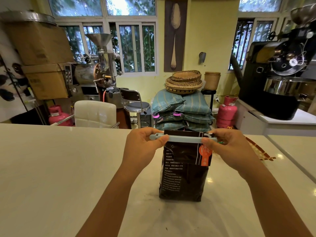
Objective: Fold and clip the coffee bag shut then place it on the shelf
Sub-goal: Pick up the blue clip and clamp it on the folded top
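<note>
A dark brown coffee bag with white print and an orange label stands upright on the white counter. Its top is folded over toward me. A long pale blue clip lies across the fold. My left hand pinches the clip's left end between thumb and fingers. My right hand grips its right end, thumb on the front. No shelf is in view.
A patterned cloth lies on the counter to the right of the bag. Beyond the counter are a white chair, a stool, stacked sacks with baskets, pink gas cylinders and two coffee roasters.
</note>
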